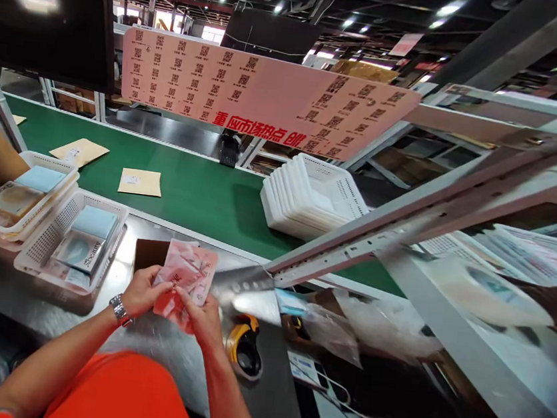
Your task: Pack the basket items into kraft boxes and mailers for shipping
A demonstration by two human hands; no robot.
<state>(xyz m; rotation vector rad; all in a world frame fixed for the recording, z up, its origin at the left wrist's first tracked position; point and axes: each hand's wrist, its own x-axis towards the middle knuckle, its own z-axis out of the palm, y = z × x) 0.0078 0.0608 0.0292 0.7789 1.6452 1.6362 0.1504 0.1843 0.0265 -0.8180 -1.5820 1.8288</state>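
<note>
Both hands hold a stack of pink and red flat packets (186, 278) over the grey metal worktop (162, 347). My left hand (142, 289), with a metal watch on its wrist, grips the stack's left edge. At the lower right corner my right hand (202, 318) pinches the packets with closed fingers. A small brown cardboard box (147, 253) lies just behind the packets.
Two white baskets (48, 243) with boxed goods stand at the left. A green conveyor belt (200, 193) carries tan envelopes (140, 182) and a stack of white baskets (310, 196). A yellow-black tape dispenser (243, 346) sits to the right of my hands. A slanted metal frame (407, 230) crosses the right.
</note>
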